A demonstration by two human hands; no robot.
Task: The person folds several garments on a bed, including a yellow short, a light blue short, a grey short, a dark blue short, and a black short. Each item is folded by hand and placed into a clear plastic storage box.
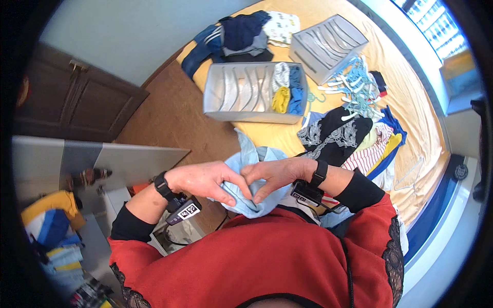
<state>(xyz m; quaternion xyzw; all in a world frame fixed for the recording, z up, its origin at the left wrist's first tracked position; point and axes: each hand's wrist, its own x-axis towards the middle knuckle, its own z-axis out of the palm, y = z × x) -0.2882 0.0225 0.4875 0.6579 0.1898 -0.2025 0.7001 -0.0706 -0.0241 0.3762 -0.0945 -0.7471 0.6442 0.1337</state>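
A light blue cloth garment (269, 196) is bunched up in front of my chest, part of it sticking up beyond my hands. My left hand (210, 181) grips it from the left, thumb and fingers pinching the fabric. From the right, my right hand (273, 173) holds the same cloth, and the fingertips of both hands nearly meet in its folds. Past the hands, on the bed, stands a grey divided storage box (246, 115). Its right-hand compartments hold a rolled yellow garment (281, 101), blue garments (295, 86) and a patterned white one (281, 75).
A second divided box (327, 42) stands farther back on the yellow bedsheet (412, 111). Beside it lies a heap of hangers (358, 84). Dark folded clothes (242, 34) are at the back left, more clothes (335, 134) at right. An open cabinet door (127, 158) juts in at left.
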